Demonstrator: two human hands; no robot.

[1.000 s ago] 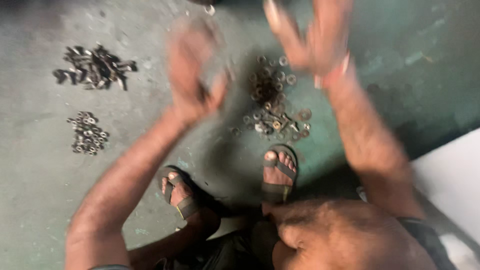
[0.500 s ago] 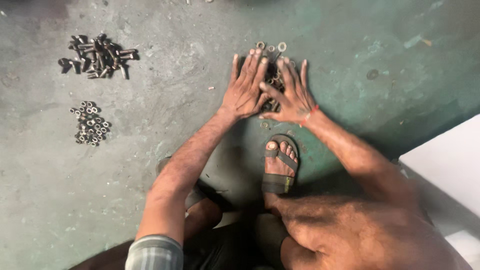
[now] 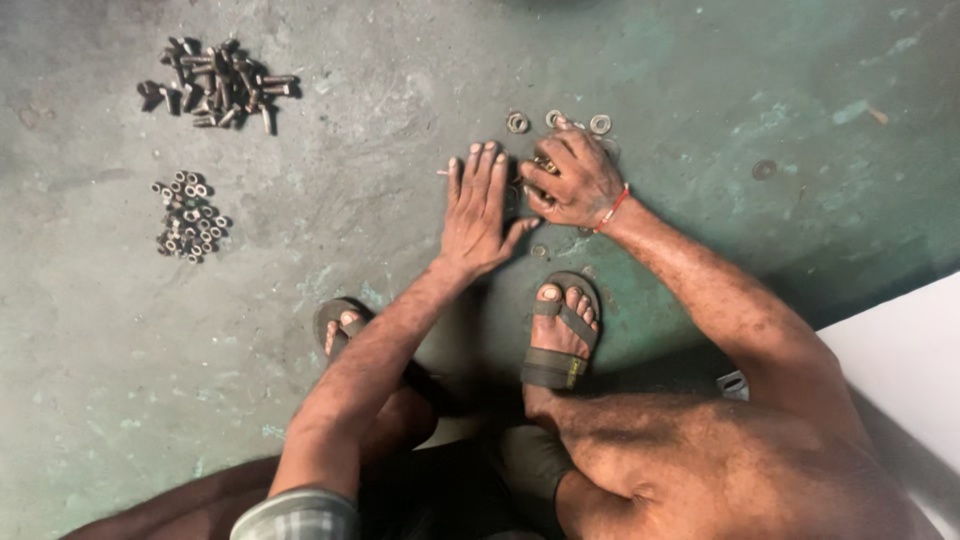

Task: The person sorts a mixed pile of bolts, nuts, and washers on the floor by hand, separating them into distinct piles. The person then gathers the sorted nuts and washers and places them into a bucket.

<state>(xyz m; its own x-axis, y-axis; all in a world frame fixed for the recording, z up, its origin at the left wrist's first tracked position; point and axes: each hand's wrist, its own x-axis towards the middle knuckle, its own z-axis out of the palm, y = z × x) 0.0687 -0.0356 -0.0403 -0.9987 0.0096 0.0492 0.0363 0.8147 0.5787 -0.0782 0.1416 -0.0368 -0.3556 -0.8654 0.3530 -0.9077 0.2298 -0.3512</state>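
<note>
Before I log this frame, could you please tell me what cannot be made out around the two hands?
- Head view: the left hand lies flat, hiding any hardware beneath its palm.
- The right hand curls over small metal parts; its fingers hide their kind and number.
- The washers beyond are partly covered by that hand.
- The heap of nuts is too small to count.
</note>
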